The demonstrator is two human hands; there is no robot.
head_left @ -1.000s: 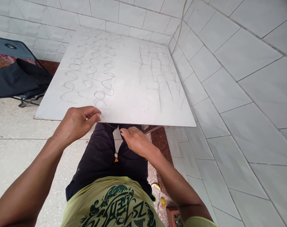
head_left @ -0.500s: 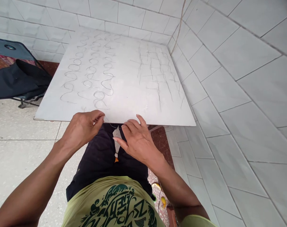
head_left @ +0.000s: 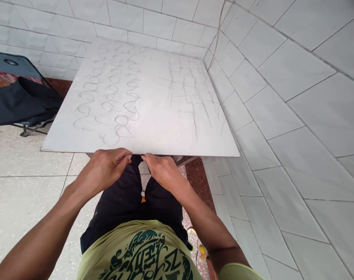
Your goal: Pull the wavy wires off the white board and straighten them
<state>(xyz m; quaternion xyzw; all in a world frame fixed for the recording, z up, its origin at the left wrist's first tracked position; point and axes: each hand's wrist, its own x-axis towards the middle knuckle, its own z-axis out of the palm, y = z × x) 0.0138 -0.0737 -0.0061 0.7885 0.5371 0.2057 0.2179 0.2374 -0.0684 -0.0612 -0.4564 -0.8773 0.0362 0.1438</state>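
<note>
My left hand [head_left: 111, 167] is closed in a pinch at the front edge of a white tabletop [head_left: 162, 138]. Just to its right, my right hand [head_left: 162, 169] pinches too, thumb and fingertips pressed together. A thin wire runs between the two sets of fingertips, hard to make out against the table edge. On the tabletop lie several wavy, looped pieces of thin wire in columns, such as the curled wire [head_left: 122, 120] beyond my left hand. Straighter thin wires [head_left: 193, 116] lie crossed over one another on the right half.
White tiled walls [head_left: 270, 77] border the table at the back and right. A folding chair [head_left: 16, 64] with dark cloth [head_left: 25, 99] on it stands at the left. A thin cable [head_left: 217, 35] hangs in the corner. My legs are under the table's front edge.
My right hand has gone from spread fingers to a pinch and moved slightly left, closer to my left hand. Another curled wire end shows near the front, where my left hand was.
</note>
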